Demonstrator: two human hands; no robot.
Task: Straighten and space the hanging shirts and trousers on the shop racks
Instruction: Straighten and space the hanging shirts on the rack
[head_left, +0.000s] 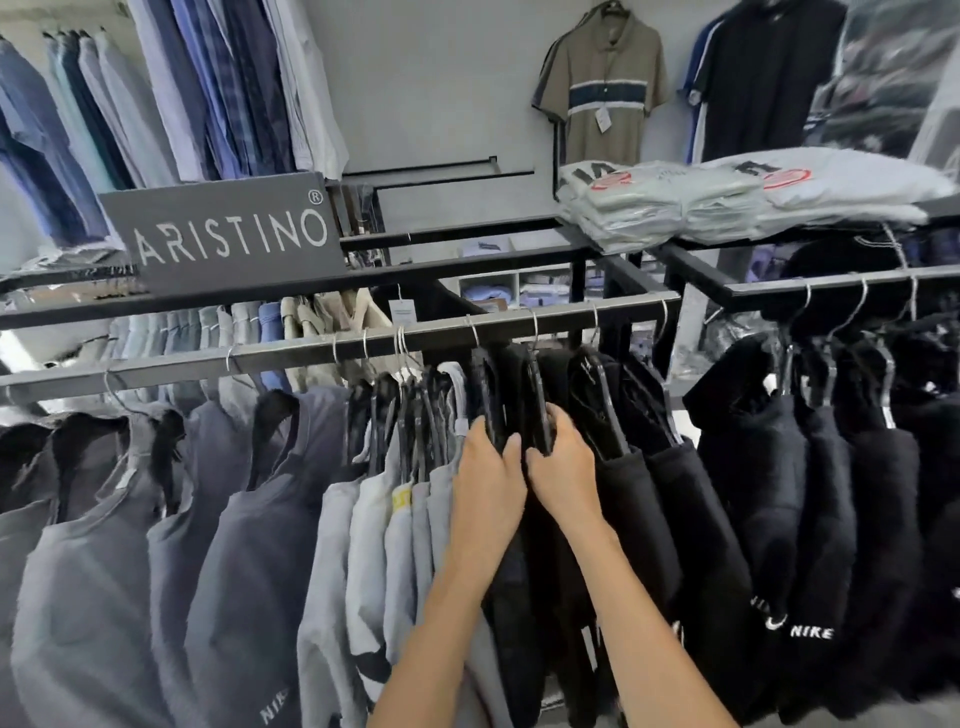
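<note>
Roughly midway, it is judged: beneath the rail's middle, two neighbouring hangers are gripped by the curled left hand and right hand. Toward the rail's right, black shirts hang spaced; leftward, pale grey shirts are bunched.

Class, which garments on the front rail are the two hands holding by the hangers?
The black garments, directly right of the tightly bunched pale grey ones.

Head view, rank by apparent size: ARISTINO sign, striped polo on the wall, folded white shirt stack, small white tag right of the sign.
1. folded white shirt stack
2. ARISTINO sign
3. striped polo
4. white tag
The sign is nearer the camera than the polo, so that pair's true order is unsure.
</note>
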